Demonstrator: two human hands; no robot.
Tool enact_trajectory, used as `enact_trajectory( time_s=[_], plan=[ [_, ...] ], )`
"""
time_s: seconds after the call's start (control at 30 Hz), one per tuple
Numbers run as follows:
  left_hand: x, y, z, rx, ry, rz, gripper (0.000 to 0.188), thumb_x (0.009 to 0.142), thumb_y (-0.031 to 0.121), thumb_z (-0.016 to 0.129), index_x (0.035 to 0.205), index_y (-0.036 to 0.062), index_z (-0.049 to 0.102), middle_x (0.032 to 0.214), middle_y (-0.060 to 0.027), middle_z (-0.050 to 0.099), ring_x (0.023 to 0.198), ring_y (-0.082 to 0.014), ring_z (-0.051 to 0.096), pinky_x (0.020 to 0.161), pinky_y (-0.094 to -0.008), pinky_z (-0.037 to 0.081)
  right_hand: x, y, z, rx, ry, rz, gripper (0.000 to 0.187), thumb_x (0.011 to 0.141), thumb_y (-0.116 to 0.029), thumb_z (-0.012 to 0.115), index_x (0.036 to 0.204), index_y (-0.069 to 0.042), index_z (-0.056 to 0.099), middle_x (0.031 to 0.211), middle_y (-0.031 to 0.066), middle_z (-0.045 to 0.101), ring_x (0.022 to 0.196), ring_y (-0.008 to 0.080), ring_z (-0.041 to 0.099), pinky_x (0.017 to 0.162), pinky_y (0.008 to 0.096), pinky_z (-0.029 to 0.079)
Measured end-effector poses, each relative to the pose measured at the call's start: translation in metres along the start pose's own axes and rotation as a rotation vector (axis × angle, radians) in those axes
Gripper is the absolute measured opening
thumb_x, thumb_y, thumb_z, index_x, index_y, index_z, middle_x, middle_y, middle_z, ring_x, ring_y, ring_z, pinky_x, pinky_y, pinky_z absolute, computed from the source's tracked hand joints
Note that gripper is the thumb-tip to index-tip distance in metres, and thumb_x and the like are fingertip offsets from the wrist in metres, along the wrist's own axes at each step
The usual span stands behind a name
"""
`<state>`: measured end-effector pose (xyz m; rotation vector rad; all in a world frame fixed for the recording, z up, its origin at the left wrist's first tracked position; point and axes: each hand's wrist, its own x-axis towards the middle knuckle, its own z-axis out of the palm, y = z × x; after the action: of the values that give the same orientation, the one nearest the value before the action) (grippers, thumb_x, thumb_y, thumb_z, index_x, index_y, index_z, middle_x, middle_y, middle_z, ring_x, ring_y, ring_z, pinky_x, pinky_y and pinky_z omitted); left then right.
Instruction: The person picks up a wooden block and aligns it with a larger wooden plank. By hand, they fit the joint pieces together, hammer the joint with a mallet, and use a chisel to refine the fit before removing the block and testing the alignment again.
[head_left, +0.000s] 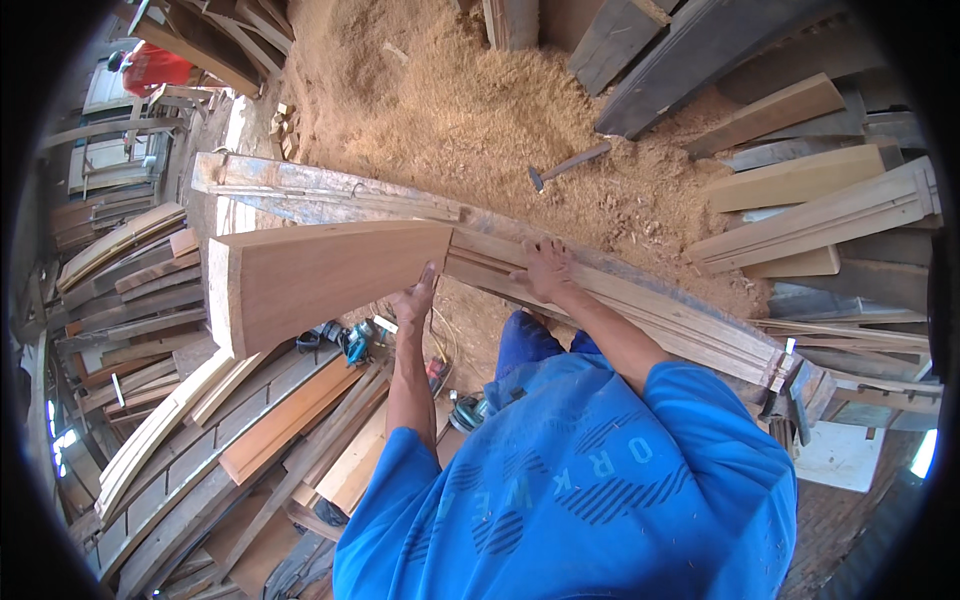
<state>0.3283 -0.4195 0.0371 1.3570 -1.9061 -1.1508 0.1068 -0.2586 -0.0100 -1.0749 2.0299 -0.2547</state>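
A wide, smooth wooden board (335,275) juts out to the left, tilted, its pale end face towards the far left. My left hand (413,297) grips its lower edge near the right end, thumb up on the face; the other fingers are mostly hidden. My right hand (546,270) lies open, fingers spread, on a long grooved wooden piece (650,318). That piece rests along a worn workbench beam (330,195) running from upper left to lower right. The wide board's right end meets or overlaps the grooved piece; I cannot tell which.
Beyond the bench lies heaped sawdust (430,110) with a hammer (565,165) on it. Planks (800,180) crowd the right, and more timber (290,415) is stacked at left. A teal power tool (352,342) sits beside my left forearm. A person in red (160,68) is far left.
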Motion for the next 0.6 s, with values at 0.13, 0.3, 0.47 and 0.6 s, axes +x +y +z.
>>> enact_trajectory(
  time_s=[0.13, 0.3, 0.47, 0.6],
  plan=[
    [0.003, 0.008, 0.0, 0.105, -0.011, -0.035, 0.036, 0.084, 0.008, 0.08, 0.115, -0.002, 0.065, 0.11, -0.0112, 0.07, 0.102, -0.0213, 0.066, 0.091, -0.0353, 0.052, 0.005, -0.001, -0.016, 0.021, -0.058, -0.017, 0.082, 0.083, -0.052, 0.073, 0.148, -0.012, 0.043, 0.145, 0.0228, 0.045, 0.138, 0.0444, 0.039, 0.112, 0.058, 0.032],
    [0.007, -0.011, -0.005, 0.062, -0.036, 0.091, 0.037, 0.082, 0.015, 0.081, 0.11, -0.004, 0.065, 0.107, -0.0122, 0.068, 0.099, -0.0228, 0.065, 0.088, -0.0366, 0.052, -0.011, -0.066, -0.106, 0.576, 0.102, -0.469, 0.096, 0.08, -0.055, 0.074, 0.151, -0.004, 0.036, 0.149, 0.0275, 0.043, 0.135, 0.0421, 0.047, 0.112, 0.0516, 0.039],
    [0.012, -0.055, -0.024, 0.04, -0.145, 0.106, 0.049, 0.081, 0.014, 0.081, 0.123, -0.0023, 0.061, 0.113, -0.0162, 0.069, 0.107, -0.0266, 0.066, 0.096, -0.038, 0.05, -0.092, -0.168, -0.192, 0.67, 0.284, -0.775, 0.106, 0.075, -0.058, 0.08, 0.154, -0.006, 0.032, 0.15, 0.0234, 0.043, 0.133, 0.0359, 0.049, 0.112, 0.05, 0.041],
    [0.041, -0.057, -0.052, 0.395, -0.556, 0.447, 0.07, 0.077, 0.025, 0.081, 0.135, -0.0018, 0.053, 0.13, -0.0255, 0.061, 0.127, -0.038, 0.056, 0.106, -0.047, 0.043, -0.108, -0.202, -0.185, 0.679, 0.416, -0.908, 0.122, 0.067, -0.062, 0.085, 0.158, -0.009, 0.023, 0.154, 0.0206, 0.038, 0.139, 0.0341, 0.043, 0.116, 0.051, 0.035]
  ],
)
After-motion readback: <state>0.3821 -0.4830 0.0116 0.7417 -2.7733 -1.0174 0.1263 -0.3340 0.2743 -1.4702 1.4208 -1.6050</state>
